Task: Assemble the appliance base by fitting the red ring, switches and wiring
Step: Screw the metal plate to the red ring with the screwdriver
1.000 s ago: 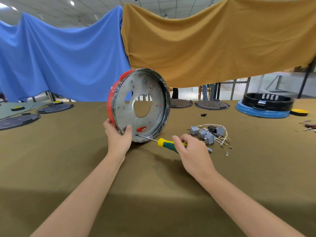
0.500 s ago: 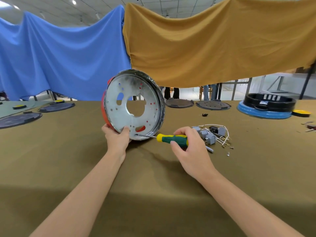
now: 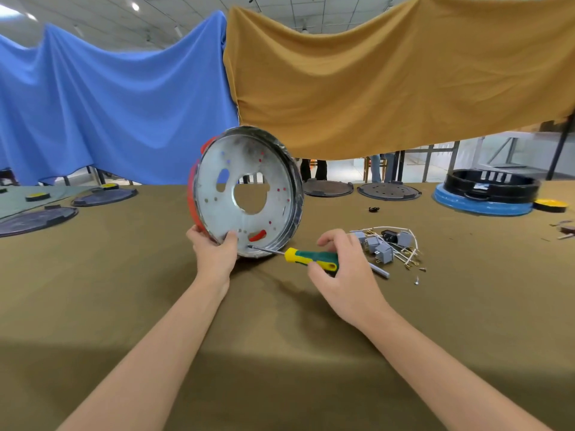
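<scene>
A round metal appliance base (image 3: 245, 169) stands on its edge on the olive cloth, its inner face toward me. The red ring (image 3: 192, 206) wraps its back rim on the left, and red tabs show through its slots. My left hand (image 3: 214, 253) grips the base's lower left rim. My right hand (image 3: 345, 275) holds a screwdriver (image 3: 311, 258) with a yellow and green handle; its tip sits at the base's lower edge. Grey switches (image 3: 378, 247) with white wiring (image 3: 401, 233) lie in a heap just right of my right hand.
Loose screws (image 3: 417, 279) lie by the heap. Dark round plates (image 3: 389, 191) rest at the table's far edge and on the left (image 3: 37, 217). A black ring on a blue base (image 3: 488, 194) stands far right. A small black part (image 3: 373, 209) lies behind the switches.
The base has turned to face me more squarely and shifted slightly left. My right hand has closed round the screwdriver handle, keeping the tip at the base's lower edge.
</scene>
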### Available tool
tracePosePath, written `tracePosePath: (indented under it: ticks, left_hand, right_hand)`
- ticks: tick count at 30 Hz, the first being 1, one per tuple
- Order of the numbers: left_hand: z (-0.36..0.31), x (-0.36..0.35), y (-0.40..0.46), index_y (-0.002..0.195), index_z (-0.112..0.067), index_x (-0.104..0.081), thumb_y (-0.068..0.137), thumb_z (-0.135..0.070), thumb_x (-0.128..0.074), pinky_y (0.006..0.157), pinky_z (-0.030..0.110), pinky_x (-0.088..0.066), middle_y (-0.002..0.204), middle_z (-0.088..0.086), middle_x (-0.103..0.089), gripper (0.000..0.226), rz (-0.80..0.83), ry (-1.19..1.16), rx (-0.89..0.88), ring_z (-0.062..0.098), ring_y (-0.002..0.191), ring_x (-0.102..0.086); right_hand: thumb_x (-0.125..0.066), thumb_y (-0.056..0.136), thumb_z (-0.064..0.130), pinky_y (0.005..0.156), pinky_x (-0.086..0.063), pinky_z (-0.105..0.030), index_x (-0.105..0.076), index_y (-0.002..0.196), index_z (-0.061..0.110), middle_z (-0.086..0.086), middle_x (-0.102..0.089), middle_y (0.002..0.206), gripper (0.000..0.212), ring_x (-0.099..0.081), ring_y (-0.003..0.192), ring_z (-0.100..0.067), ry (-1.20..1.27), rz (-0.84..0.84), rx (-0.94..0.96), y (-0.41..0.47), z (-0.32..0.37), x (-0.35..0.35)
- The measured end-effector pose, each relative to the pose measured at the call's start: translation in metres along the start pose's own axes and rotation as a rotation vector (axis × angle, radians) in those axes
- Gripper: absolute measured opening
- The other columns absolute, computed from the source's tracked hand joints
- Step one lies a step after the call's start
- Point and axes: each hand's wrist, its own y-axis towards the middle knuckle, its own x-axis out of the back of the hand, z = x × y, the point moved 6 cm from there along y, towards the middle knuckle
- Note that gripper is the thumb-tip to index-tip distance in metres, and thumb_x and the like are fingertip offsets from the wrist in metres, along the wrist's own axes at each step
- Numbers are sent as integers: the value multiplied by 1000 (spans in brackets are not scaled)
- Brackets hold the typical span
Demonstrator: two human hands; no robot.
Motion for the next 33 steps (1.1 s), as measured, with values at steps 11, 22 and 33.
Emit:
tracePosePath:
  ticks: [11,22,33]
  left_hand:
    - [-3,-3,1,125,-23,-29,89,-8,-65,109,48,-44,138,11,-45,54,64,91,-79,23,124,-54]
    - [1,0,1,127,-15,-30,90,-4,-65,99,50,-53,130,7,-52,52,-2,-16,-9,18,112,-61]
    - [-5,-3,0,132,-17,-29,89,-8,-65,109,48,-44,137,13,-45,57,53,155,-98,25,124,-53]
  right_hand:
    - [-66,92,31,64,-37,-9,-57,92,22,8,-53,87,13,-48,81,-1,-76,-73,29,-3,-1,7]
    - [-65,88,26,63,-39,-16,-48,93,25,6,-48,91,17,-50,79,-6,-85,6,37,-2,3,-2]
    - [-64,94,29,68,-39,-12,-54,95,21,8,-51,91,12,-49,84,-2,-82,-49,68,-4,5,5]
